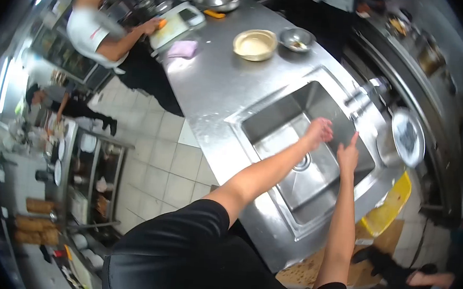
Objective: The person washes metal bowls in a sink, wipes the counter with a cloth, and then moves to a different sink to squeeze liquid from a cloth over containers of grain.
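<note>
Both my hands are over a steel sink basin [263, 126] set in a metal counter. My left hand [319, 133] hangs above the basin with its fingers loosely bent and a little apart, and nothing shows in it. Close by on the right is my right hand [347, 154], near the basin's right wall, its index finger stretched out and the other fingers bent. I see nothing in that hand either. Below them the round drain [302, 161] shows in the sink floor. A shiny metal fixture [363, 98] stands at the sink's far right edge.
On the counter [213, 96] are a cream bowl [255, 45], a metal bowl [297, 39] and a pink cloth [182, 49]. A co-worker [96, 28] handles something orange on a cutting board [177, 27]. A yellow basket [388, 205] and another metal bowl [407, 138] are right of the sink.
</note>
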The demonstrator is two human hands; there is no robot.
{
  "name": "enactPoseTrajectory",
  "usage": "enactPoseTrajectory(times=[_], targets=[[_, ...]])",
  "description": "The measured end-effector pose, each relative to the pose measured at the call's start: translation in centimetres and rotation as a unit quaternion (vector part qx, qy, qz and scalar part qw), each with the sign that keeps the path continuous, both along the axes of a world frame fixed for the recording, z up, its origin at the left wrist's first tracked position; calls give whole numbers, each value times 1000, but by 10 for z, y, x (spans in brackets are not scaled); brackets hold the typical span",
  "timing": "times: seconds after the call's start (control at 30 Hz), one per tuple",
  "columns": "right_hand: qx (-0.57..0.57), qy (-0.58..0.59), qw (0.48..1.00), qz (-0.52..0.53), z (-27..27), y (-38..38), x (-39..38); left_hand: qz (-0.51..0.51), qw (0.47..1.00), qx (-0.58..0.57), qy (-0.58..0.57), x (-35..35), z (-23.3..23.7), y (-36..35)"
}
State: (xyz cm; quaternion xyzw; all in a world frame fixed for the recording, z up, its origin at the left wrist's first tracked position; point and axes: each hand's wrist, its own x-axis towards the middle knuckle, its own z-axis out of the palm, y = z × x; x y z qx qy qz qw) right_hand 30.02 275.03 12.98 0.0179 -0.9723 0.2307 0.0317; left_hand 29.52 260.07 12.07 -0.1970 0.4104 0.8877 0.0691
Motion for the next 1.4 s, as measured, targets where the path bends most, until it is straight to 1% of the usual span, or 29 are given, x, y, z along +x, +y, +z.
enactPoseTrajectory(times=[0.13,0.2,0.23,0.27,0.33,0.37,0.4,0.47,0.6,0.67,0.7,0.73,0.77,0.8,0.83,0.87,0.93,0.97,1.0,1.07,1.1,1.13,1.2,1.23,1.27,1.3,1.33,1.37,1.4], targets=[[-11,-47,999,-17,-10,-14,-15,-77,994,-60,44,14,15,-27],[-125,-217,967,38,-81,10,-31,-83,988,-94,88,7,-3,-34],[-342,-279,896,-37,-50,-15,-10,-93,977,-136,134,-2,-5,-34],[-538,-323,771,-104,-17,-53,20,-93,977,-129,146,-3,6,-35],[-704,-332,619,-106,-41,-89,22,-127,962,-210,115,5,29,-38],[-757,-321,559,-109,-54,-100,14,-61,936,-320,134,10,28,-27],[-794,-297,518,-115,-63,-105,3,-56,935,-323,135,9,21,-14],[-841,-253,460,-127,-81,-98,-17,155,867,-417,223,7,-3,1],[-882,-187,409,-143,-108,-53,-43,75,839,-470,265,4,31,-15],[-886,-191,401,-131,-101,-35,-48,-86,875,-377,292,8,38,-20],[-898,-187,396,-46,-82,-25,-49,12,865,-356,352,6,26,-13],[-903,-182,387,41,-70,-20,-54,23,863,-364,350,6,33,-17],[-904,-191,380,44,-85,-12,-68,-44,905,-308,289,11,36,-22],[-904,-227,343,120,-101,-5,-82,-112,937,-246,221,17,39,-26],[-896,-262,302,193,-105,-4,-85,-105,945,-226,212,19,39,-26],[-897,-268,296,190,-110,-4,-87,-102,946,-230,205,19,39,-26],[-858,-129,463,-179,-100,-7,-97,-104,956,-220,163,14,42,-31],[-771,-2,543,-332,-5,-61,-58,-101,957,-225,153,12,41,-31],[-769,-14,542,-338,-20,-67,-48,-106,959,-209,162,12,41,-31],[-783,17,569,-250,-50,-75,-30,-112,961,-192,165,8,39,-26],[-843,-52,496,-202,-59,-83,-20,-125,940,-266,174,5,39,-22],[-856,-93,474,-185,-70,-95,-9,-138,914,-335,182,3,34,-15],[-844,-132,495,-156,-93,-112,7,-110,911,-372,142,6,24,1],[-824,-134,535,-131,-105,-117,8,-75,902,-412,105,8,19,5],[-766,-111,628,-83,-127,-120,3,-40,890,-450,67,10,9,10],[-642,-49,765,-10,-151,-117,-7,-3,872,-488,31,12,8,11],[-512,27,856,59,-155,-117,-15,35,851,-524,-3,12,4,11],[-423,100,894,111,-158,-115,-26,132,710,-684,99,12,1,7],[-572,-7,819,42,-161,-105,-26,133,710,-684,101,12,-1,2]])
